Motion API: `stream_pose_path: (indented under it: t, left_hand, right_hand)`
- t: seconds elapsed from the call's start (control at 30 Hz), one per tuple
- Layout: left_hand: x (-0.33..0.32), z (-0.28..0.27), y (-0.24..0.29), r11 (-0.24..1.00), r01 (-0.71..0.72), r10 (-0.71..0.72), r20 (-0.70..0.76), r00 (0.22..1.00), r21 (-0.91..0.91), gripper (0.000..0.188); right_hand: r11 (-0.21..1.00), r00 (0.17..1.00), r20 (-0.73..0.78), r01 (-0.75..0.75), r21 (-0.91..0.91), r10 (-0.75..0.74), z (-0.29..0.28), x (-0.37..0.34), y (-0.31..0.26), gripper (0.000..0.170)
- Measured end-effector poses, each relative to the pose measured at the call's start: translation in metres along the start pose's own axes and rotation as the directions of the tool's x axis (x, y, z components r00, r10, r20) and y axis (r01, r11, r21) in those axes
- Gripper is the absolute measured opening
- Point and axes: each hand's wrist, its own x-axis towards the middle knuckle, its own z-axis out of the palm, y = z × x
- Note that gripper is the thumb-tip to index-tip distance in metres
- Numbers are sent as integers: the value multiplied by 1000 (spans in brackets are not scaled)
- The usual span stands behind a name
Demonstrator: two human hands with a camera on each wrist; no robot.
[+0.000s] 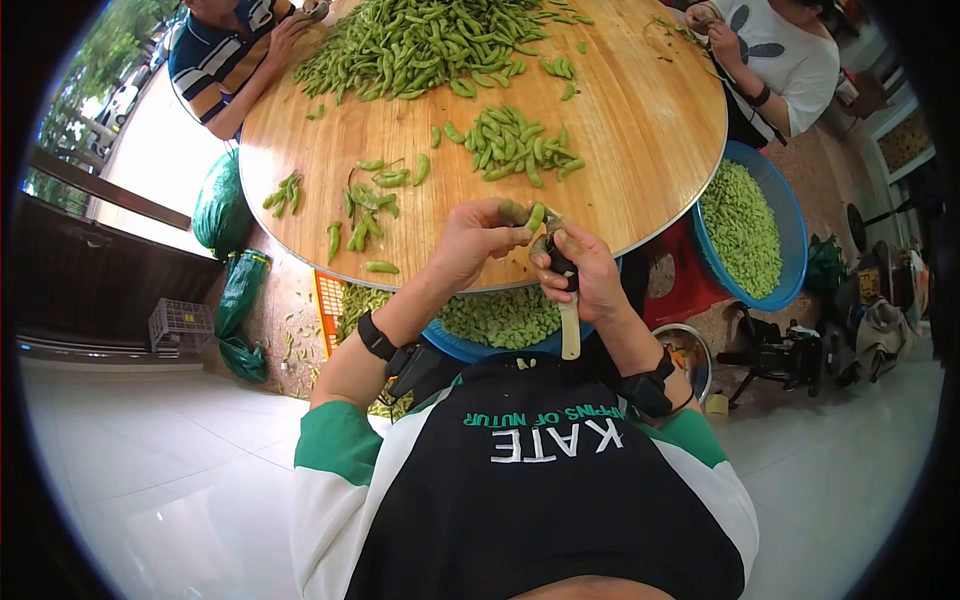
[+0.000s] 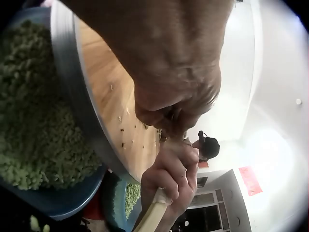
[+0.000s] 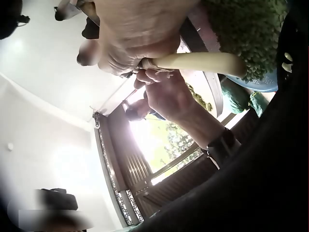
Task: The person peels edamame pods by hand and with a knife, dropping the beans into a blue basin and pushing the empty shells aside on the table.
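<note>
In the head view the left hand (image 1: pixel 474 240) pinches a green pod (image 1: pixel 536 216) at the table's near edge. Close beside it, the right hand (image 1: pixel 588 272) grips a tool with a pale handle (image 1: pixel 570 330) pointing down toward the body; its upper end is at the pod. The left wrist view shows the left hand (image 2: pixel 176 92) meeting the right hand (image 2: pixel 170 176), with the pale handle (image 2: pixel 153 215) below. In the right wrist view the handle (image 3: pixel 203 63) sticks out from under the right hand (image 3: pixel 140 36). The pod is hidden in both wrist views.
A large pod heap (image 1: pixel 420 50) and smaller piles (image 1: pixel 515 145) lie on the round wooden table (image 1: pixel 640 120). Blue basins of shelled beans stand below (image 1: pixel 500 318) and at the right (image 1: pixel 742 225). Two people sit across the table. A metal bowl (image 1: pixel 703 352) is near the right elbow.
</note>
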Motion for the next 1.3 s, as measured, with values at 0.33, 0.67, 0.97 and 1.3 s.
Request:
stream_pose_path:
  t: [0.33,0.67,0.97,1.3]
  left_hand:
    - [-5,-8,-4,963,-202,197,48,979,177,10]
    - [-1,-15,-13,804,348,-137,419,898,-482,15]
    - [-13,4,10,62,-595,621,436,652,801,15]
    - [-20,4,3,942,220,-211,63,976,-254,15]
  right_hand:
    - [995,999,-30,-26,-92,23,6,-3,4,34]
    - [996,995,79,-69,63,64,10,-9,6,25]
    - [963,994,-44,-88,254,103,13,-7,7,20]
    - [986,989,-142,19,-166,-43,10,-8,13,17]
